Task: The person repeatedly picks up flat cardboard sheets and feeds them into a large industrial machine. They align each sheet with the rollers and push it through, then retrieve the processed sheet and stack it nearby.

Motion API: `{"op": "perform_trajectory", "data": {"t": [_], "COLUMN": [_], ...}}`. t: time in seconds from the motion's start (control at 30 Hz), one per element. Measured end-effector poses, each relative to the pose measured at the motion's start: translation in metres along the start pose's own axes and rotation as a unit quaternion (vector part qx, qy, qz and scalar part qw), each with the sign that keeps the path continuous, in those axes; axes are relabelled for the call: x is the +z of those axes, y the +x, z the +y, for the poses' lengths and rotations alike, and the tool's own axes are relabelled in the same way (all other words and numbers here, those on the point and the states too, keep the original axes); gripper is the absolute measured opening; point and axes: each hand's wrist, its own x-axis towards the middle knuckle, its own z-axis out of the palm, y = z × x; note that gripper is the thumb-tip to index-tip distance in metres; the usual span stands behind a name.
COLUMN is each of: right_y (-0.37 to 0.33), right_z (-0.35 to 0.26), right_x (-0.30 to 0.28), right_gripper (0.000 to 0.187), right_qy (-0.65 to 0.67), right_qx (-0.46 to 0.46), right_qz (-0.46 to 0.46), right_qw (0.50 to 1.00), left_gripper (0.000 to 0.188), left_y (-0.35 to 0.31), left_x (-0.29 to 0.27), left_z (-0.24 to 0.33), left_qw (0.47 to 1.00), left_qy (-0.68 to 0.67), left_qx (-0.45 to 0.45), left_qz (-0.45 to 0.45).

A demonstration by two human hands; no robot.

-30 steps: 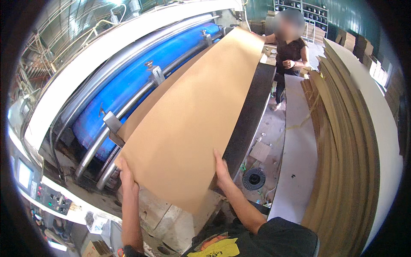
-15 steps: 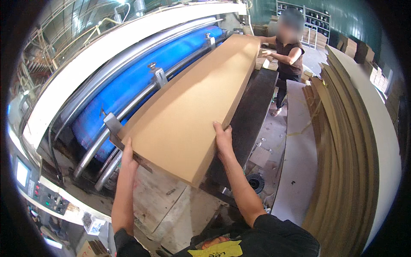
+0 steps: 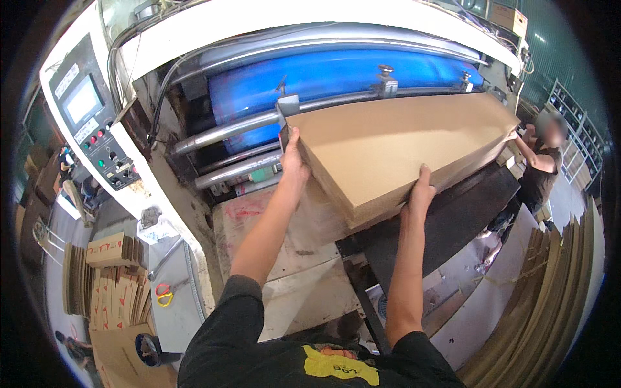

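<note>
A thick stack of brown cardboard sheets [image 3: 401, 142] lies lengthwise before the blue roller [image 3: 336, 77] of a large machine. My left hand [image 3: 295, 161] holds the stack's left end, beside a metal guide [image 3: 288, 105], thumb at the top edge. Along the near long side, my right hand [image 3: 419, 193] grips with its thumb at the top edge; its other fingers are mostly hidden. At the far right end, a co-worker [image 3: 543, 158] in a dark top has a hand on the stack.
Under the stack's near side runs a dark bench [image 3: 453, 207]. Tall cardboard sheets [image 3: 537, 304] stand at the right. To the left are a control panel [image 3: 94, 123], red-and-yellow-handled scissors [image 3: 164, 295] on a grey table [image 3: 169, 323], and bundled flat cartons [image 3: 116, 284].
My view has swung left, bringing the control panel and side table into sight. Both hands stay on the stack, whose far end now lies close along the roller.
</note>
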Motion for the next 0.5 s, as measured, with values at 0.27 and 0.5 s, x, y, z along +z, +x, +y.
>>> {"op": "perform_trajectory", "data": {"t": [0.27, 0.5], "right_y": [0.001, -0.005], "right_z": [-0.044, 0.034], "right_x": [0.004, 0.047], "right_gripper": [0.072, 0.099], "right_qy": [0.015, -0.206], "right_qx": [-0.006, 0.005], "right_qz": [-0.051, -0.069], "right_qw": [0.999, 0.976], "left_gripper": [0.069, 0.074], "left_y": [-0.015, -0.108], "left_x": [0.040, 0.026], "left_z": [0.006, 0.069], "left_qw": [0.992, 0.946], "left_qy": [-0.009, 0.241], "left_qx": [0.054, 0.216], "left_qz": [-0.113, 0.006]}}
